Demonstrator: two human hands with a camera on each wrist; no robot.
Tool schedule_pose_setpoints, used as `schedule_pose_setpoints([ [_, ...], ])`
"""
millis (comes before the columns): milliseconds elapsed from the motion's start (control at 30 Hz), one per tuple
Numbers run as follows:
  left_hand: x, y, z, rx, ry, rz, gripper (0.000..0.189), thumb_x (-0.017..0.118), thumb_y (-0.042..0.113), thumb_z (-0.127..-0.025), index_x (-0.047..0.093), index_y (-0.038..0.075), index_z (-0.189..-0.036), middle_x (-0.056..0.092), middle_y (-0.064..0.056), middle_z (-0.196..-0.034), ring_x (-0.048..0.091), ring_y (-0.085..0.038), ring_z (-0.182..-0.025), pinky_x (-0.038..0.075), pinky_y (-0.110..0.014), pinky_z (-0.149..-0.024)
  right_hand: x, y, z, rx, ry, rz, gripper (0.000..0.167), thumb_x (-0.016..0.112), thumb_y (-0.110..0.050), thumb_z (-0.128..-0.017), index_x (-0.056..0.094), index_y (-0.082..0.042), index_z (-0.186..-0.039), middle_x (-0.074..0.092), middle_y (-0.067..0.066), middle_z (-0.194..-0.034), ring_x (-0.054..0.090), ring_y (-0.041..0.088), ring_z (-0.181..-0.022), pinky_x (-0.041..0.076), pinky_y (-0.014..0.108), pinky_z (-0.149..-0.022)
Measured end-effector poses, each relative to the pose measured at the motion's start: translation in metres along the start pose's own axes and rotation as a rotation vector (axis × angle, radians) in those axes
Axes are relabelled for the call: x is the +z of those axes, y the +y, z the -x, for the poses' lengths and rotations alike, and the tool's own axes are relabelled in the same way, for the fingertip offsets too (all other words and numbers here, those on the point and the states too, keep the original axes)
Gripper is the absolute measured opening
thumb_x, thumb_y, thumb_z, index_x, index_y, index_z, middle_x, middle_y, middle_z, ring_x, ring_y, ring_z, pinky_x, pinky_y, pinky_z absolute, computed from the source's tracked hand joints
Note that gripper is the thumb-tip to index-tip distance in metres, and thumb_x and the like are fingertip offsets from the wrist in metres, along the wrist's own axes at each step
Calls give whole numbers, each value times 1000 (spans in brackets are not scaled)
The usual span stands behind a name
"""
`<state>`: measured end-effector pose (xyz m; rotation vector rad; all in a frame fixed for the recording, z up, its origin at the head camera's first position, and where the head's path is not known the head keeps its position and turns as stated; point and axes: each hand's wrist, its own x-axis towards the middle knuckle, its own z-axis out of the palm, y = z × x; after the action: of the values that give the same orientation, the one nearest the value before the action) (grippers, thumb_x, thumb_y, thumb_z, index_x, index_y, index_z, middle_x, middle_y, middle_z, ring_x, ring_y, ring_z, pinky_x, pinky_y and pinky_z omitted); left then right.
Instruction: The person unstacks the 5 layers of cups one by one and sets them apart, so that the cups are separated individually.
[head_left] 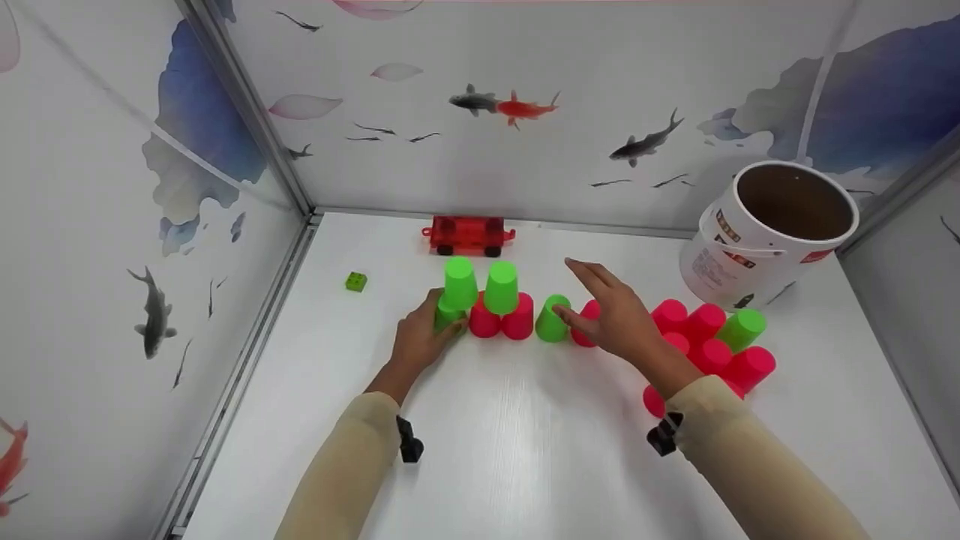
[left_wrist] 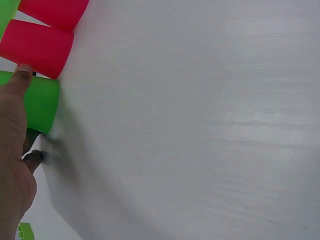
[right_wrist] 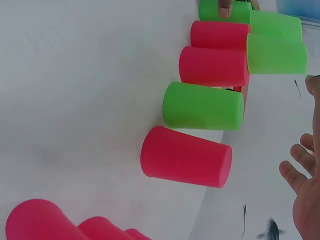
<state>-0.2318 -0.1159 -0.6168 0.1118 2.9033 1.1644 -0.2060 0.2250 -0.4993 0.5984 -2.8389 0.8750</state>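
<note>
I have the left hand (head_left: 418,339) pinching the leftmost lower green cup (head_left: 447,318), toward the tabletop's (head_left: 510,450) far edge — the right hand (head_left: 619,319) spread, holding nothing. Probably light, stiff, slick plastic — best held low, by its sides.

A small booth, closer to a lab station than to a room of a home, was suggested. The white table (head_left: 480,465) was bounded by a pale back wall (head_left: 555,180), a left wall (head_left: 82,225) and a right wall (head_left: 922,274), with grey metal profiles (head_left: 246,105) fitted along the corners. The walls were decorated with printed fish (head_left: 646,140), petals (head_left: 304,106) and blue washes (head_left: 892,105). Small black devices (head_left: 409,441) were worn near both sleeve cuffs (head_left: 379,409), as in an equipped test setup. Playroom-like items were set out: plastic cups (head_left: 517,319), a red wheeled toy (head_left: 466,234) and a green block (head_left: 355,281).
</note>
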Motion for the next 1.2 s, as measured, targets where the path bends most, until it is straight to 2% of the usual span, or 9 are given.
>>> schedule_pose_setpoints([
  [367, 2, -3, -1, 3, 0, 2, 66, 77, 50, -103, 49, 25, -157, 72, -7, -141, 68, -30, -128, 55, -57, -115, 26, -26, -24, -2, -76, -10, 89, 86, -37, -98, 39, -22, -172, 55, 13, -164, 57, 40, -151, 57, 58, -115],
  [667, 2, -3, 0, 27, 14, -9, 65, 76, 49, -103, 49, 24, -157, 73, -7, -142, 69, -30, -129, 55, -59, -113, 44, -36, -39, -68, -35, -38, 88, 86, -33, -98, 41, -14, -171, 59, 17, -158, 64, 42, -143, 59, 56, -113],
  [933, 2, -2, 1, 20, 9, 1, 65, 75, 50, -103, 49, 26, -157, 73, -6, -143, 69, -30, -130, 55, -59, -113, 51, -40, -48, -14, -51, -115, 86, 85, -31, -100, 40, -15, -171, 58, 17, -160, 60, 39, -149, 55, 55, -118],
  [1200, 3, -5, -1, 34, 23, -3, 65, 75, 50, -103, 50, 25, -157, 73, -7, -142, 70, -30, -126, 56, -58, -110, 60, -40, -55, 38, -68, -226, 85, 84, -30, -101, 40, -13, -171, 57, 14, -162, 58, 36, -151, 56, 51, -117],
])
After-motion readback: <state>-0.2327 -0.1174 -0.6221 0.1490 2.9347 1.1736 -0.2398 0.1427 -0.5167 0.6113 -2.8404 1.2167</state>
